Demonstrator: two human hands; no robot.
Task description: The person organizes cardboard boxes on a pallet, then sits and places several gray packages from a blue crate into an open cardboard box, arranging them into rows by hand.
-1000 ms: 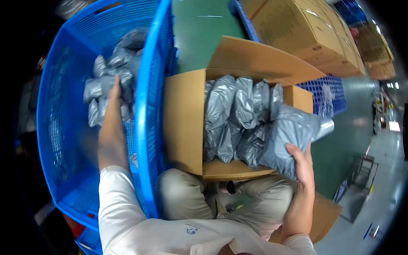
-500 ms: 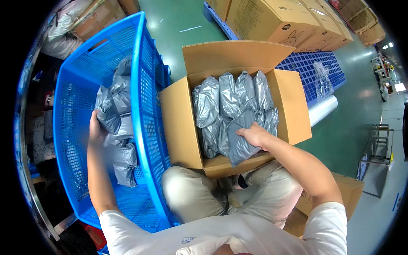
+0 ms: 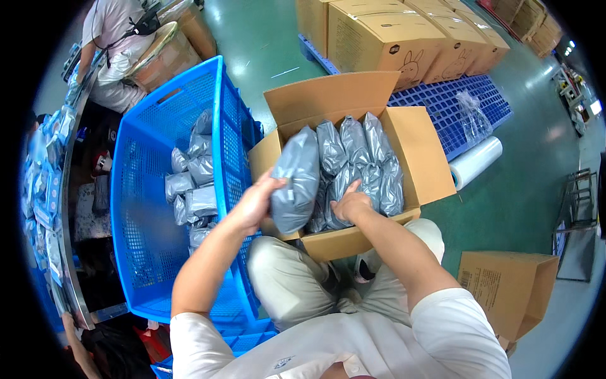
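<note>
Now L hand (image 3: 255, 201) grips crinkly grey polybag (image 3: 295, 186).

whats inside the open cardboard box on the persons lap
Grey plastic mailer bags stand packed upright in the cardboard box. The left hand holds one more at its edge. The box bottom is covered.

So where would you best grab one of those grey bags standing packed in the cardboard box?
By its top end, from above. The grey bags stand upright, pressed side by side in the cardboard box, so only their upper ends are free; the sides are wedged between neighbours and walls.
</note>
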